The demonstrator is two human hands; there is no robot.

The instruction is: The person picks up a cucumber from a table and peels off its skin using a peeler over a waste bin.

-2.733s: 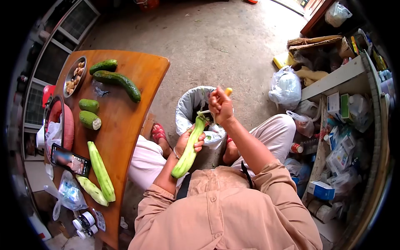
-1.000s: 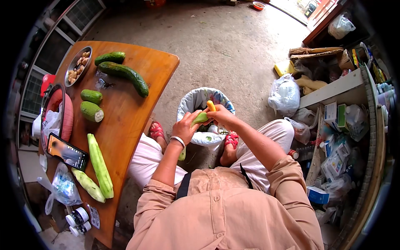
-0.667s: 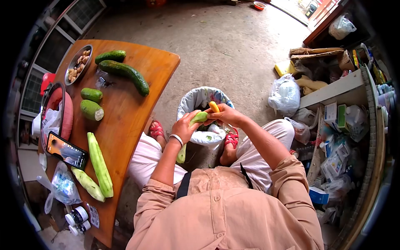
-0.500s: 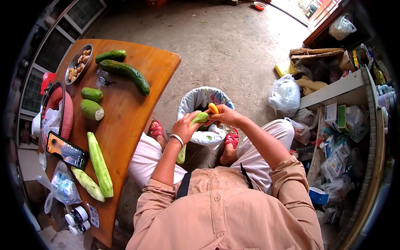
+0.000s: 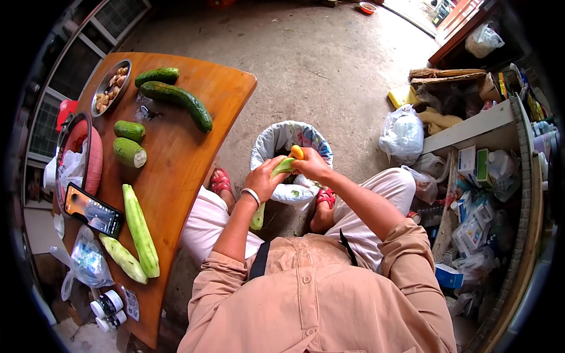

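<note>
Over the bin (image 5: 265, 138), my left hand (image 5: 263, 178) is closed around a long, pale green cucumber (image 5: 283, 167) that looks mostly peeled. Its lower end sticks out below my wrist, near my knee. My right hand (image 5: 313, 165) grips a peeler (image 5: 298, 153) by its yellow-orange handle, up against the cucumber's upper end. The peeler's blade is hidden by my fingers. Two peeled cucumbers, a longer one (image 5: 140, 230) and a shorter one (image 5: 123, 257), lie on the wooden table (image 5: 194, 170) to my left.
Farther up the table are unpeeled cucumbers (image 5: 176, 105), cut pieces (image 5: 130, 152), a bowl of ginger-like lumps (image 5: 112, 88) and a pink basin (image 5: 94, 162). A phone (image 5: 94, 210) and a plastic bag (image 5: 91, 259) sit nearer. Cluttered shelves (image 5: 471, 126) stand at right.
My right hand and the peeler have shifted slightly left along the cucumber, whose upper end is tilted a little differently. My left hand keeps its grip.
</note>
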